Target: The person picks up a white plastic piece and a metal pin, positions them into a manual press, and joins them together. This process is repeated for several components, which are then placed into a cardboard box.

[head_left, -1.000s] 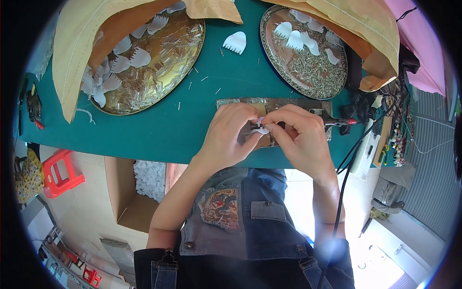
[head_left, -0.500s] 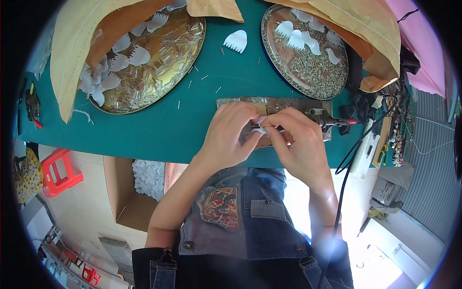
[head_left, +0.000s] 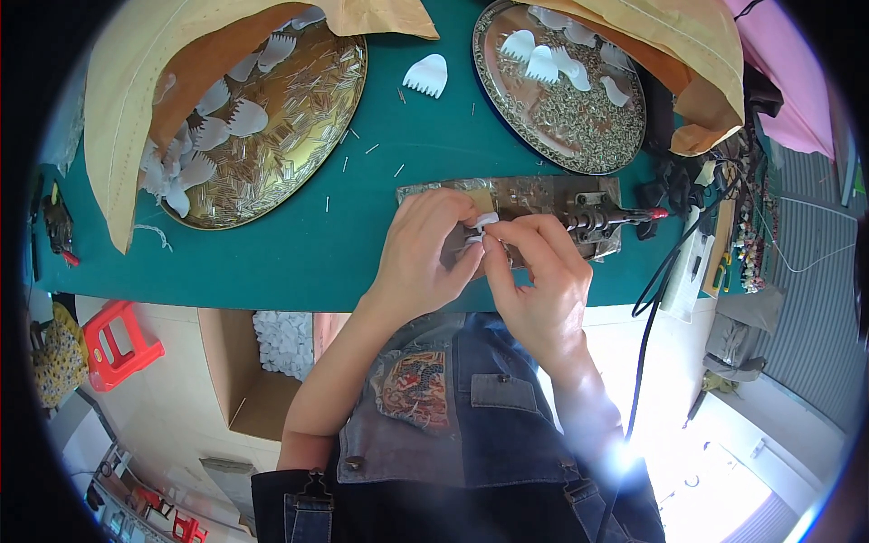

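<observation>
My left hand (head_left: pixel 418 249) is closed around a small white plastic hair claw clip (head_left: pixel 485 220), held between thumb and fingers just above a metal fixture. My right hand (head_left: pixel 541 276) meets it from the right, thumb and forefinger pinched together against the clip. Whatever lies between those fingertips is too small to make out. Under both hands, the worn metal base plate (head_left: pixel 534 192) carries a toggle clamp (head_left: pixel 593 217) with a red-tipped handle on its right. One loose toothed white clip half (head_left: pixel 425 76) rests on the green table beyond my hands.
At the left, a round gold tray (head_left: pixel 299 149) holds many thin metal pins, with toothed white pieces spilling from a paper bag (head_left: pixel 113 136). Another round tray (head_left: pixel 579 136) holds small springs. Black cables (head_left: pixel 659 281) hang at the right. Below stands a cardboard box (head_left: pixel 237 385) of white pieces.
My right hand has shifted left and a little down, uncovering more of the clamp. The white clip shows more between my fingers. The whole view has shifted slightly.
</observation>
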The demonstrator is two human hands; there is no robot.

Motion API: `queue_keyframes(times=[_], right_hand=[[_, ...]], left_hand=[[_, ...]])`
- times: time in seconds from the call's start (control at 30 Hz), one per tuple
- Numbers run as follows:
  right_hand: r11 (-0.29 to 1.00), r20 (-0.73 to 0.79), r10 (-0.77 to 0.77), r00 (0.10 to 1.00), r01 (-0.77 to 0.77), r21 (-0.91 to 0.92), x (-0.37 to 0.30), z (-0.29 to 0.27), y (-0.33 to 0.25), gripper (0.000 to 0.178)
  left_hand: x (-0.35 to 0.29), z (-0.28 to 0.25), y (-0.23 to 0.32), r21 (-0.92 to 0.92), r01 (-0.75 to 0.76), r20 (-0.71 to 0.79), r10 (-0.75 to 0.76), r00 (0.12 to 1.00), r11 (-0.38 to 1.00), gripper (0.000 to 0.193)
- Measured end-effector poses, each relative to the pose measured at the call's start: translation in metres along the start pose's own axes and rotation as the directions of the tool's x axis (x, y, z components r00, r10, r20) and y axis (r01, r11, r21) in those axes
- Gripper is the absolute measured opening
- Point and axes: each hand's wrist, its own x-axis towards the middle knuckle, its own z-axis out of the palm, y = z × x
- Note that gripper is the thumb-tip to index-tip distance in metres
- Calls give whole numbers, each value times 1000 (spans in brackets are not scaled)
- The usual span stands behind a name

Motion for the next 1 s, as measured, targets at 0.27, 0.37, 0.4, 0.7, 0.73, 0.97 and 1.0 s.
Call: queue_keyframes(times=[0.27, 0.37, 0.4, 0.7, 0.73, 0.97, 1.0], right_hand=[[995, -126, 70, 990, -60, 84, 1, 8, -4, 16], [989, -78, 142, 987, -138, 52, 1, 3, -9, 15], [989, -79, 143, 987, -139, 51, 2, 2, -10, 15], [996, -51, 77, 996, -75, 41, 4, -2, -4, 14], [993, -24, 103, 994, -101, 59, 6, -5, -5, 13], [914, 69, 249, 966, -258, 313, 11, -21, 14, 9], [915, 73, 233, 970, -244, 321, 11, -22, 16, 11]], left_hand=[[1, 1, -1, -21, -10, -13, 9, 1000, 1000, 40], [1, 0, 0, -15, 1, -1, -1, 1000, 1000, 41], [1, 0, 0, -15, 0, 0, 0, 1000, 1000, 41], [0, 0, -1, -11, -9, 0, 9, 1000, 1000, 40], [1, 0, -1, -17, -12, -2, 12, 1000, 1000, 40], [3, -2, 2, -19, -14, 4, 14, 1000, 1000, 40], [2, -2, 2, -18, -15, 5, 16, 1000, 1000, 40]])
